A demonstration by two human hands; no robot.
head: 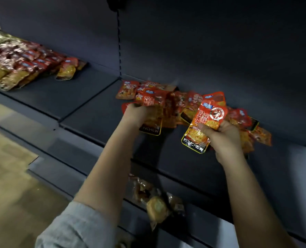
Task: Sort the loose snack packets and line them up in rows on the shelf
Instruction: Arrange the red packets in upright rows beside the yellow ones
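1. The right hand (223, 136) is pinching one orange packet (205, 122) by its side, with the long axis running near to far and the printed face up.
2. The left hand (135, 113) is gripping a small stack of packets (153, 111) at the left edge of the loose pile (184, 104).
3. The pile is lying on the dark shelf (95, 111), just beyond both hands.
4. The finished rows (23, 65) are lying far left, well apart, so the left hand is sitting nearer to them.
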